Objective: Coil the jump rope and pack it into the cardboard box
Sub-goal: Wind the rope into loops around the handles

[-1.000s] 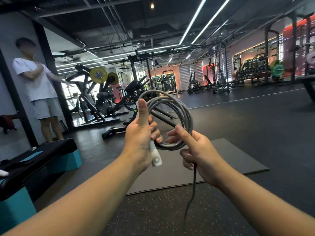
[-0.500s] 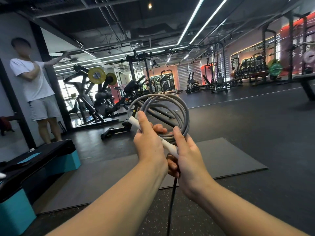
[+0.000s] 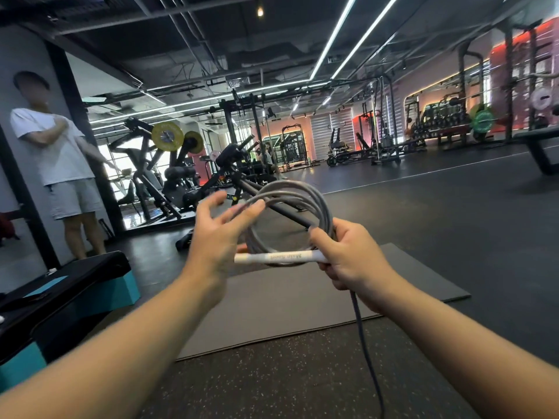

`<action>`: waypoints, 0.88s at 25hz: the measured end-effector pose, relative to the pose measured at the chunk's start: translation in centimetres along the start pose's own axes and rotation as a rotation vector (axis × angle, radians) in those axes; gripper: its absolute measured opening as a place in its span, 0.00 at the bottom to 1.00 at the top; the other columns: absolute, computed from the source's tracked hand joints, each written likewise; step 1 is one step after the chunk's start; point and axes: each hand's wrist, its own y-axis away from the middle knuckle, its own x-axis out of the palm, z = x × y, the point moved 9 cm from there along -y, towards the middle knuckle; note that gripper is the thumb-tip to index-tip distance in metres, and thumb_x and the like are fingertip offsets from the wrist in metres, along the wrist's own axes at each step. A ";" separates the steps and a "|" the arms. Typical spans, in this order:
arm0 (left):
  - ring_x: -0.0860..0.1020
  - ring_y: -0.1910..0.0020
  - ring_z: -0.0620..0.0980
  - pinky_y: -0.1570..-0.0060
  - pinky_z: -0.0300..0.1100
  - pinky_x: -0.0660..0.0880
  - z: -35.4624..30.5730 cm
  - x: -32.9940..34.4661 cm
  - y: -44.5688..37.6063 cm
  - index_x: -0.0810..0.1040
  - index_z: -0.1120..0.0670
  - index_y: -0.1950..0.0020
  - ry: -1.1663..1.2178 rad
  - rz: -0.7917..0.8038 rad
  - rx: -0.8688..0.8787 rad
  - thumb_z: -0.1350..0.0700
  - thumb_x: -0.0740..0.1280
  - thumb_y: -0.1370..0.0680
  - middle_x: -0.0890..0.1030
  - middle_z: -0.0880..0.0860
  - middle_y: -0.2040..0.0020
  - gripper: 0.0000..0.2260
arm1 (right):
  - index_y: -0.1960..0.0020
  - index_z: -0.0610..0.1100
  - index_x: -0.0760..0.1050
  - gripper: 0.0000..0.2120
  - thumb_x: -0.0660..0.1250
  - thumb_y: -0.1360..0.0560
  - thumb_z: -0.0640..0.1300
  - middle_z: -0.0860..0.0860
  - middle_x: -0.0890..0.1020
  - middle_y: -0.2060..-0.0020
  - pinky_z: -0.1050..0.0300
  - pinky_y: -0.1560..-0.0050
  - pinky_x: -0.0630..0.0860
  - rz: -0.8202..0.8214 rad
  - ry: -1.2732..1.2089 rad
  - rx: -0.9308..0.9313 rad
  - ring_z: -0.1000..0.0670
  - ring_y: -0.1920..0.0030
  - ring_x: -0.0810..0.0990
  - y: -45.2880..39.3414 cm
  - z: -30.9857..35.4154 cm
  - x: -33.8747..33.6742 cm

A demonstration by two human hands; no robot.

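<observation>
Currently right hand (image 3: 348, 261) clamped on coiled grey jump rope (image 3: 305, 204) and its white handle (image 3: 278, 257), held mid-air over floor mat (image 3: 408, 276). Left hand (image 3: 217, 234) fingers spread, fingertip touching coil. Loose rope tail hangs below.

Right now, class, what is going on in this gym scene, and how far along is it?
A person is coiling a grey jump rope. The right hand grips the finished loops together with the white handle, which lies across the bottom of the coil. The left hand is open, fingers spread beside the loops. A loose tail hangs down from the right hand, so coiling is unfinished. No cardboard box is in view.
</observation>
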 end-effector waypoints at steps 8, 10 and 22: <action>0.82 0.53 0.38 0.54 0.36 0.75 -4.4 9.4 0.5 0.80 0.46 0.40 -1.240 0.830 0.271 0.33 0.71 0.28 0.85 0.43 0.50 0.23 | 0.56 0.43 0.79 0.06 0.66 0.26 0.45 0.51 0.76 0.74 0.55 0.69 0.72 0.234 0.570 -0.251 0.53 0.73 0.73 0.6 1.8 1.9; 0.85 0.62 0.46 0.60 0.38 0.79 -2.5 9.7 0.5 0.83 0.52 0.48 -1.273 0.920 0.146 0.35 0.73 0.28 0.86 0.47 0.58 0.22 | 0.60 0.43 0.77 0.07 0.68 0.29 0.47 0.50 0.76 0.71 0.50 0.65 0.74 0.275 0.655 -0.257 0.50 0.69 0.74 0.8 1.6 2.1; 0.61 0.74 0.48 0.74 0.39 0.60 1.8 7.6 3.5 0.81 0.46 0.44 -0.728 0.891 -0.167 0.36 0.71 0.25 0.68 0.54 0.67 0.17 | 0.30 0.55 0.60 0.50 0.79 0.44 0.69 0.53 0.77 0.74 0.54 0.66 0.71 0.220 0.676 -0.285 0.55 0.71 0.76 1.2 2.8 1.4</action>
